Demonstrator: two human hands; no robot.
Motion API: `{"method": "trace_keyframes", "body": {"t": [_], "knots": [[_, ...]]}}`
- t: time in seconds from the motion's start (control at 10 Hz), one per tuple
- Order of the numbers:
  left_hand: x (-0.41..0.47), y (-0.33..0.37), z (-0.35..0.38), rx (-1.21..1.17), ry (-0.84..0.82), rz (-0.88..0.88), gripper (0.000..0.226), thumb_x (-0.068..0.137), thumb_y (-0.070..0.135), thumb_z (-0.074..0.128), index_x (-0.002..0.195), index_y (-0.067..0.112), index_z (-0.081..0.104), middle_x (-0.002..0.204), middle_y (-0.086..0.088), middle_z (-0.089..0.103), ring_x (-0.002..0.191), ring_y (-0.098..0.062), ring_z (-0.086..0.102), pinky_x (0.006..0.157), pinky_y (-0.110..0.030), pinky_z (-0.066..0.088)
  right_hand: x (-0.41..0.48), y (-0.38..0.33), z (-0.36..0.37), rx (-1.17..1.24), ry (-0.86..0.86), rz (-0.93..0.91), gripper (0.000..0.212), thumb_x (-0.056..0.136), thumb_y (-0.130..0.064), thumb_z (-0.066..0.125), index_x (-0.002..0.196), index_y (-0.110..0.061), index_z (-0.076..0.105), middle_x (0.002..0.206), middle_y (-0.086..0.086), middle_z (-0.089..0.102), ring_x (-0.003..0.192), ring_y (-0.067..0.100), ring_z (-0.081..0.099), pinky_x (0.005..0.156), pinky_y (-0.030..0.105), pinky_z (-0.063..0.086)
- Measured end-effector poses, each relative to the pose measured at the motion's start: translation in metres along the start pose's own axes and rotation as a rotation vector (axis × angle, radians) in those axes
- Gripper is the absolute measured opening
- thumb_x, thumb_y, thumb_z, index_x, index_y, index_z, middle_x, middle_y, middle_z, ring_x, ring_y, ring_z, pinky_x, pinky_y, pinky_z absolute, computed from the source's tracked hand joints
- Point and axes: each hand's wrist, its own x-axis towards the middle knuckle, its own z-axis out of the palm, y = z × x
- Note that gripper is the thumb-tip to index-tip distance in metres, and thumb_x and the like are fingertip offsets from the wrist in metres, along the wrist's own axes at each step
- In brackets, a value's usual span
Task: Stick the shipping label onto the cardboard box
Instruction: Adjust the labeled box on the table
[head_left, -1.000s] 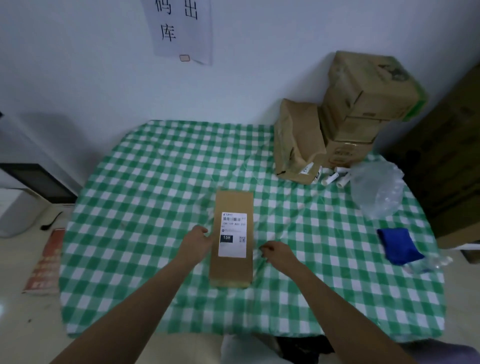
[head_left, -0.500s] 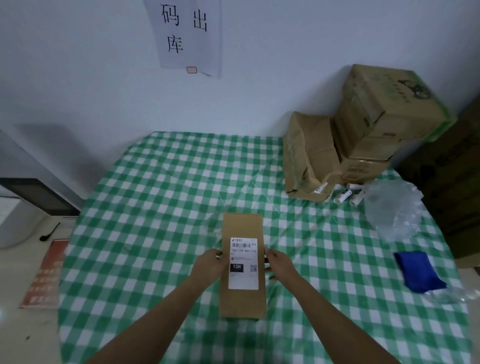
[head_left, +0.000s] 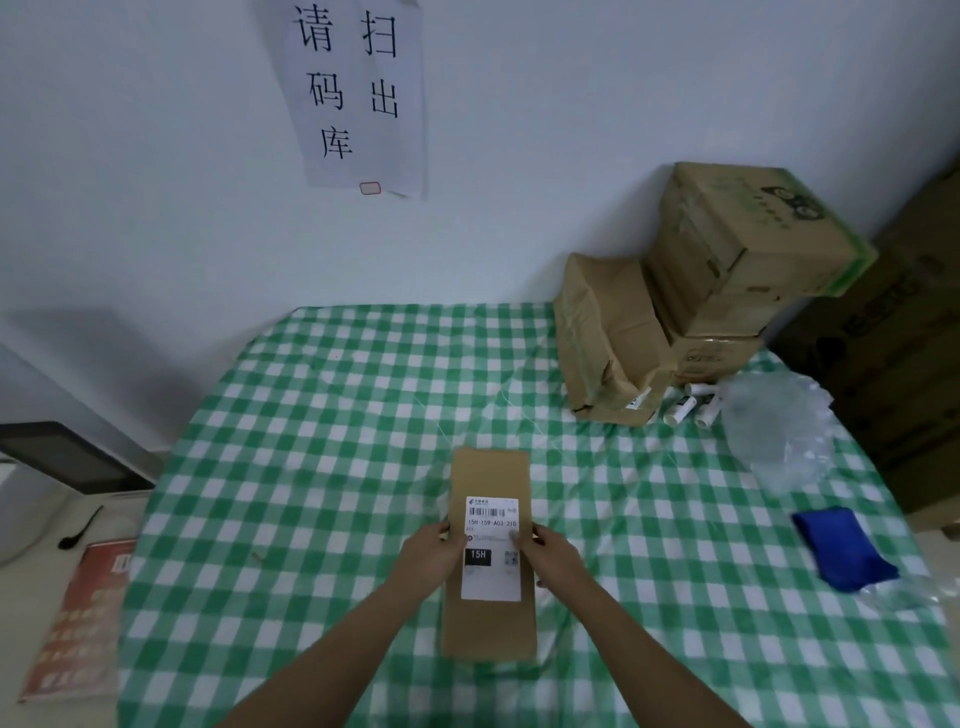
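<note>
Both hands have closed in on the long, flat brown cardboard box (head_left: 489, 618) since a second ago, when they lay apart at its sides. Now the left hand (head_left: 427, 557) curls against the left long edge and the right hand (head_left: 551, 557) against the right, fingertips resting on the edges of the white shipping label (head_left: 491, 548), which lies flat on the box top; whether they grip or merely press I cannot tell. Near centre of the green-and-white checked tablecloth (head_left: 322, 467) the box lies lengthwise, with bare cloth all around. Far right, stacked brown cartons (head_left: 727, 270) stand against the white wall (head_left: 156, 182), small white rolls (head_left: 693, 408) and clear crumpled plastic (head_left: 776, 436) near them; a blue cloth (head_left: 841, 551) lies at the right edge. A paper notice (head_left: 358, 93) hangs on the wall.
</note>
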Motion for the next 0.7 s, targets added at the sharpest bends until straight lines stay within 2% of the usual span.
{"method": "trace_keyframes", "body": {"t": [0.1, 0.2, 0.3, 0.4, 0.5, 0.6, 0.7], "knots": [[0.001, 0.003, -0.004, -0.024, -0.003, -0.016, 0.034, 0.096, 0.037, 0.049, 0.113, 0.015, 0.069, 0.102, -0.001, 0.071, 0.084, -0.014, 0.06, 0.071, -0.024, 0.043, 0.002, -0.004, -0.001, -0.011, -0.007, 0.009, 0.049, 0.096, -0.042, 0.05, 0.138, -0.016, 0.049, 0.133, 0.007, 0.06, 0.118, 0.024, 0.058, 0.096, 0.042, 0.051], [0.003, 0.006, -0.012, -0.054, 0.0, -0.029, 0.023, 0.095, 0.028, 0.051, 0.08, 0.016, 0.065, 0.076, 0.003, 0.063, 0.072, -0.015, 0.057, 0.063, -0.025, 0.044, 0.003, -0.01, -0.002, -0.012, -0.026, 0.024, 0.054, 0.095, -0.044, 0.052, 0.14, -0.015, 0.045, 0.138, 0.007, 0.056, 0.122, 0.025, 0.055, 0.095, 0.04, 0.051], [0.004, 0.009, -0.018, -0.059, 0.026, -0.033, 0.021, 0.096, 0.027, 0.049, 0.081, 0.017, 0.059, 0.077, 0.002, 0.06, 0.072, -0.017, 0.056, 0.065, -0.026, 0.044, 0.004, -0.011, -0.004, -0.01, -0.031, 0.046, 0.061, 0.094, -0.045, 0.053, 0.145, -0.015, 0.039, 0.141, 0.007, 0.053, 0.124, 0.025, 0.054, 0.095, 0.04, 0.05], [0.003, 0.018, -0.028, -0.114, 0.08, -0.039, 0.019, 0.099, 0.025, 0.045, 0.083, 0.018, 0.054, 0.075, 0.003, 0.052, 0.064, -0.012, 0.048, 0.064, -0.027, 0.044, 0.006, -0.017, -0.011, -0.016, -0.014, 0.062, 0.069, 0.093, -0.048, 0.054, 0.149, -0.015, 0.031, 0.146, 0.01, 0.047, 0.127, 0.027, 0.051, 0.099, 0.041, 0.048], [0.002, 0.025, -0.037, -0.127, 0.094, -0.035, 0.02, 0.099, 0.024, 0.044, 0.087, 0.015, 0.056, 0.077, 0.003, 0.052, 0.067, -0.012, 0.048, 0.072, -0.031, 0.046, 0.009, -0.025, -0.016, -0.009, -0.005, 0.05, 0.071, 0.093, -0.048, 0.054, 0.15, -0.015, 0.028, 0.146, 0.012, 0.047, 0.128, 0.028, 0.05, 0.102, 0.042, 0.046], [0.0, 0.033, -0.049, -0.181, 0.106, -0.043, 0.031, 0.1, 0.024, 0.045, 0.119, 0.003, 0.056, 0.096, -0.005, 0.058, 0.083, -0.017, 0.055, 0.079, -0.035, 0.048, 0.009, -0.044, -0.025, -0.016, 0.017, 0.002, 0.066, 0.094, -0.044, 0.054, 0.148, -0.014, 0.031, 0.141, 0.012, 0.052, 0.126, 0.028, 0.052, 0.101, 0.042, 0.047], [-0.002, 0.044, -0.058, -0.301, 0.105, -0.075, 0.032, 0.1, 0.021, 0.045, 0.123, 0.002, 0.055, 0.106, -0.008, 0.061, 0.09, -0.018, 0.056, 0.076, -0.033, 0.049, 0.008, -0.061, -0.034, -0.027, 0.049, -0.057, 0.059, 0.095, -0.04, 0.053, 0.145, -0.012, 0.037, 0.136, 0.012, 0.056, 0.118, 0.025, 0.057, 0.091, 0.036, 0.048]]}}
